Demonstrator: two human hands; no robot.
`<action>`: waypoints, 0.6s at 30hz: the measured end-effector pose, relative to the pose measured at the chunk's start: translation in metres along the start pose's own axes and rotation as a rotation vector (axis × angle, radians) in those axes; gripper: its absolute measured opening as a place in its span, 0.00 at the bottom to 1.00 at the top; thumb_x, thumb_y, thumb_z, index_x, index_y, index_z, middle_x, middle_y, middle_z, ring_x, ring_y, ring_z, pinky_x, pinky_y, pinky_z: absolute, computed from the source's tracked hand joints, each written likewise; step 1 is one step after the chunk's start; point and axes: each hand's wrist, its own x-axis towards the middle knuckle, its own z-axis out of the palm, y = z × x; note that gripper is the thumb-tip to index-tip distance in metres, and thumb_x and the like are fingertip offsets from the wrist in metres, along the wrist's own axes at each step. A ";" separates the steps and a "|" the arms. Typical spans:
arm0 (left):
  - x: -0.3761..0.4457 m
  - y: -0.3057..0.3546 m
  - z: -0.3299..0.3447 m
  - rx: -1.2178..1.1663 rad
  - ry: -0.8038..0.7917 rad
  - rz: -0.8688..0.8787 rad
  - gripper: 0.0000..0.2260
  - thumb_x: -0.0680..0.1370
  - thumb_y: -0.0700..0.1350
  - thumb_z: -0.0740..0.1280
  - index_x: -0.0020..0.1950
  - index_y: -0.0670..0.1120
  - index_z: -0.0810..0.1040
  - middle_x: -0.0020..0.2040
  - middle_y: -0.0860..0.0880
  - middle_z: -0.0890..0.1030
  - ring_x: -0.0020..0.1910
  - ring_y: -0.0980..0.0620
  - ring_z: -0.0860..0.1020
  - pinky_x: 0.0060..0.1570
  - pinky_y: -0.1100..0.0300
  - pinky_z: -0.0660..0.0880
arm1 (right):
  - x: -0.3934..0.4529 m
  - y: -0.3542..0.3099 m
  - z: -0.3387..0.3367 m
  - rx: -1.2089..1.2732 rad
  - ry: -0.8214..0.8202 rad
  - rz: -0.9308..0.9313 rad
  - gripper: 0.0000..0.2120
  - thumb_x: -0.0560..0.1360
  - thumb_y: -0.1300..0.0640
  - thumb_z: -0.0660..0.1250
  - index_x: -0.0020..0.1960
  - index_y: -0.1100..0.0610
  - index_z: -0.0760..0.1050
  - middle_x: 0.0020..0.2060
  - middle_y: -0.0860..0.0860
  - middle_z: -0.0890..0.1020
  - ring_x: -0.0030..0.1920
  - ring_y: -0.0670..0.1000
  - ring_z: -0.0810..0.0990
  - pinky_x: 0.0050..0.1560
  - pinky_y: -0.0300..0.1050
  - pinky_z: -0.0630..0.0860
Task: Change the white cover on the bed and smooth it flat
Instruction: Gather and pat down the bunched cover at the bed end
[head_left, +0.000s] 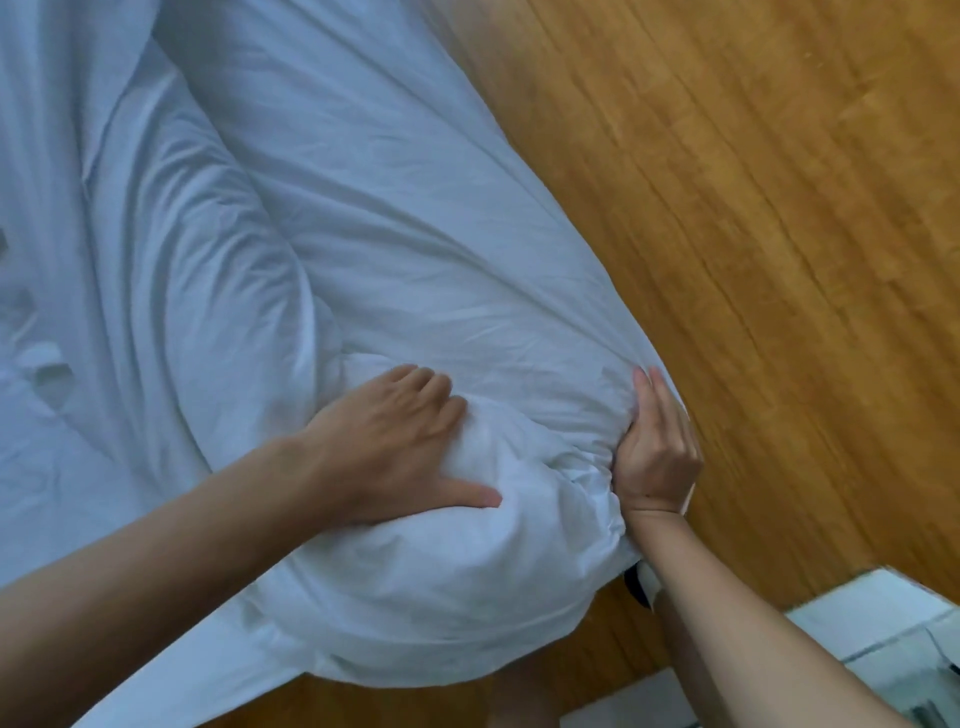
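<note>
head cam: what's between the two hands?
Only a bunched, puffy corner of the white cover; left hand presses it, right hand grips its gathered edge. Head view.

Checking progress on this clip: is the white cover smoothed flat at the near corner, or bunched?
Bunched. The white cover bulges and creases where the left hand presses and the right hand grips it.

You have one view only, from the head, looking steeply down and close. The white cover (363, 234) fills the left and centre of the frame, the wooden floor (753, 208) the right; both forearms enter from the bottom edge.
</note>
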 end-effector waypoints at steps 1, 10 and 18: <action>-0.001 0.000 0.004 0.004 -0.023 -0.015 0.43 0.66 0.79 0.38 0.55 0.48 0.73 0.50 0.49 0.74 0.51 0.49 0.73 0.59 0.57 0.66 | 0.000 0.000 -0.001 -0.001 0.000 -0.004 0.16 0.84 0.58 0.55 0.61 0.62 0.79 0.57 0.60 0.82 0.53 0.59 0.83 0.52 0.49 0.79; -0.014 0.007 0.002 -0.044 0.017 -0.217 0.36 0.66 0.79 0.41 0.33 0.48 0.67 0.33 0.51 0.77 0.36 0.48 0.79 0.34 0.57 0.66 | 0.000 0.003 0.001 0.022 0.013 -0.001 0.14 0.83 0.59 0.58 0.60 0.62 0.79 0.56 0.59 0.82 0.52 0.59 0.83 0.49 0.50 0.80; -0.047 0.016 -0.018 -0.106 0.535 -0.171 0.26 0.76 0.64 0.59 0.28 0.48 0.57 0.19 0.50 0.66 0.17 0.45 0.68 0.26 0.62 0.61 | 0.000 0.001 0.001 0.042 0.021 0.012 0.17 0.84 0.56 0.55 0.61 0.61 0.79 0.56 0.58 0.82 0.53 0.58 0.83 0.47 0.49 0.80</action>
